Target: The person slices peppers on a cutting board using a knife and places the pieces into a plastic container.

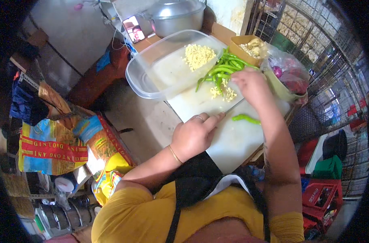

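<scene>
My left hand [194,133] grips a knife [234,106] by its handle, the narrow blade pointing away to the right over a white cutting board [184,104]. My right hand [250,85] reaches to the near edge of a heap of green chili peppers [224,69]; its fingertips are partly hidden, so a hold on a pepper is unclear. Chopped pale yellow pieces [228,94] lie on the board beside these peppers. One single green chili pepper [246,118] rests apart, nearer to me, partly behind my right forearm.
A clear plastic container [148,91] holds a mound of chopped pale pieces [199,56]. At right are a tan container [243,42] and a green bowl [277,86] with bagged red onions [277,71]. Behind stand a lidded metal pot [178,18] and a lit phone [133,29].
</scene>
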Demonstrator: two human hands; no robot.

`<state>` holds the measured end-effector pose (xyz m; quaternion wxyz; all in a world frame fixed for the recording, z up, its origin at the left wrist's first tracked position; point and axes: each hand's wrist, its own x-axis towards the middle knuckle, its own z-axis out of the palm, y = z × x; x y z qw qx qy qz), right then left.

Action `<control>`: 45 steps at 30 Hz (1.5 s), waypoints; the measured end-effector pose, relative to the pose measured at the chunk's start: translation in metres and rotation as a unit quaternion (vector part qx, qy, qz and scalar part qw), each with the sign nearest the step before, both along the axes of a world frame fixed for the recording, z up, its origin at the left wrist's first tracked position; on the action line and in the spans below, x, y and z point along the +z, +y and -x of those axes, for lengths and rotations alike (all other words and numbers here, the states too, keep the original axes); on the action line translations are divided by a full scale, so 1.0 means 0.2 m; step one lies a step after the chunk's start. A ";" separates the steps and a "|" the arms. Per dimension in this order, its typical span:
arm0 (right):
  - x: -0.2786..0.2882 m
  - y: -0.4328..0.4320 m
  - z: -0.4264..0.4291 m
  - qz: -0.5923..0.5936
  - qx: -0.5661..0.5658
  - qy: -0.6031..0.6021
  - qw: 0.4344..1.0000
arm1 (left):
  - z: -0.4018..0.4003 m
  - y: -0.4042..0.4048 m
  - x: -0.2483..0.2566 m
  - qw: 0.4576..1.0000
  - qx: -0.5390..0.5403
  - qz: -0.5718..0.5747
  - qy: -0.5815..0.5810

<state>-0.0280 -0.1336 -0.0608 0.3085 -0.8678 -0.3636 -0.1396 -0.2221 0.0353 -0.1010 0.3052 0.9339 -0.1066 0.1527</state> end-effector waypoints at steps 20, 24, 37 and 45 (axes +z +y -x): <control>-0.25 -0.37 0.34 -0.020 0.003 0.129 0.991 | -0.01 0.05 -0.01 0.998 -0.028 0.056 0.011; -0.21 -0.35 0.37 0.004 0.005 0.120 0.993 | 0.07 0.05 0.09 0.996 -0.038 0.080 0.016; -0.24 -0.35 0.39 0.020 0.023 0.038 0.999 | 0.11 0.11 0.24 0.994 -0.094 0.007 0.050; -0.21 -0.34 0.38 0.008 0.016 0.094 0.995 | 0.10 0.10 0.23 0.995 -0.074 0.017 0.065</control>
